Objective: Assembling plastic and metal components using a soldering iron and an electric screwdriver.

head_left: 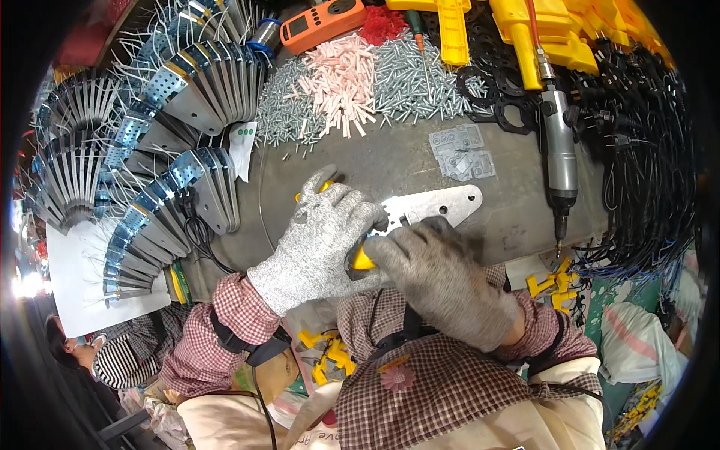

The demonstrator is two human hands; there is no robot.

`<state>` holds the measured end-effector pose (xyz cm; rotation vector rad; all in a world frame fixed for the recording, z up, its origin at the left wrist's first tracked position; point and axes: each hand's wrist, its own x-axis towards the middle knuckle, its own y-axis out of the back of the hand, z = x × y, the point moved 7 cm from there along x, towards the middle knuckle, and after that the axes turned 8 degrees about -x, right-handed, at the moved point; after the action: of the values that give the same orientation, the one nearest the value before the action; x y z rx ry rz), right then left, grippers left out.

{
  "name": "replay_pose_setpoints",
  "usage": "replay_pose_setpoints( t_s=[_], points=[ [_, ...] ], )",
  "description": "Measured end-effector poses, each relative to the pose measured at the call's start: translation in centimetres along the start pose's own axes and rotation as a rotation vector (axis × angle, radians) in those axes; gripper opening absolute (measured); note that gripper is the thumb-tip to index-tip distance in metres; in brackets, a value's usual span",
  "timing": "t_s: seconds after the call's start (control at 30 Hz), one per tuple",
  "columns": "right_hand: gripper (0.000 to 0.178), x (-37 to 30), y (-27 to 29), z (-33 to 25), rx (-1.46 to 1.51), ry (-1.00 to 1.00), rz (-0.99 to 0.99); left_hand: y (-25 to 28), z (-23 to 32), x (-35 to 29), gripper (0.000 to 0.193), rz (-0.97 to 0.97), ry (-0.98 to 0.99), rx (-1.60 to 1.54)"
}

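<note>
My left hand (319, 240), in a speckled light-grey glove, is closed around a yellow plastic handle (363, 259). Another bit of yellow (325, 187) shows by its fingertips. In a darker grey glove, my right hand (442, 281) has its fingers curled against the handle's near end. From between the gloves a flat silver metal plate (457, 201) points right, tapering to a rounded end with holes. Where plate and handle meet is hidden by my fingers.
Behind lie loose screws (416, 79), pink sleeves (339, 79), an orange multimeter (322, 22) and a screwdriver (417, 30). Fanned metal plates (202, 86) with wires fill the left. A power screwdriver (559, 142) hangs at right beside black cords (645, 172). Small grey cards (461, 152) lie mid-bench.
</note>
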<state>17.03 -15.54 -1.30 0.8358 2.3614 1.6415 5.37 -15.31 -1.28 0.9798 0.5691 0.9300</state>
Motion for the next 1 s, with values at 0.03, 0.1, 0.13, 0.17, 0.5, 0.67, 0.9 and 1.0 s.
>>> replay_pose_setpoints(
  t_s=[0.03, 0.1, 0.13, 0.17, 0.5, 0.67, 0.9, 1.0],
  points=[
    [0.035, -0.2, 0.1, -0.6, -0.034, -0.024, 0.008, -0.1, -0.1, 0.1, 0.063, -0.008, 0.009, 0.009],
    [0.042, -0.8, 1.0, -1.0, -0.112, -0.020, 0.019, -0.1, -0.1, 0.3, 0.060, 0.011, 0.027, 0.007],
    [0.044, -0.8, 1.3, -0.5, -0.013, -0.015, -0.002, -0.1, -0.1, 0.2, 0.059, 0.037, 0.036, -0.006],
    [0.045, -0.6, 1.7, 0.3, 0.086, -0.014, -0.023, 0.1, -0.3, 0.1, 0.057, 0.063, 0.045, -0.019],
    [0.084, -7.4, 8.6, 17.4, 0.041, -0.669, 0.571, 0.8, -1.5, -0.4, 0.044, 0.311, 0.167, -0.047],
    [0.070, -3.7, 6.1, 14.3, 1.559, -0.516, 0.774, 1.0, -2.2, -1.4, 0.047, 0.337, 0.196, -0.067],
    [0.035, 0.8, 0.4, 13.4, 2.162, -0.204, 0.832, 1.1, -2.2, -1.0, 0.045, 0.343, 0.193, -0.109],
    [0.028, 0.6, -0.9, 13.5, 2.187, -0.275, 0.846, 1.1, -2.4, -1.0, 0.044, 0.373, 0.185, -0.076]
  ],
)
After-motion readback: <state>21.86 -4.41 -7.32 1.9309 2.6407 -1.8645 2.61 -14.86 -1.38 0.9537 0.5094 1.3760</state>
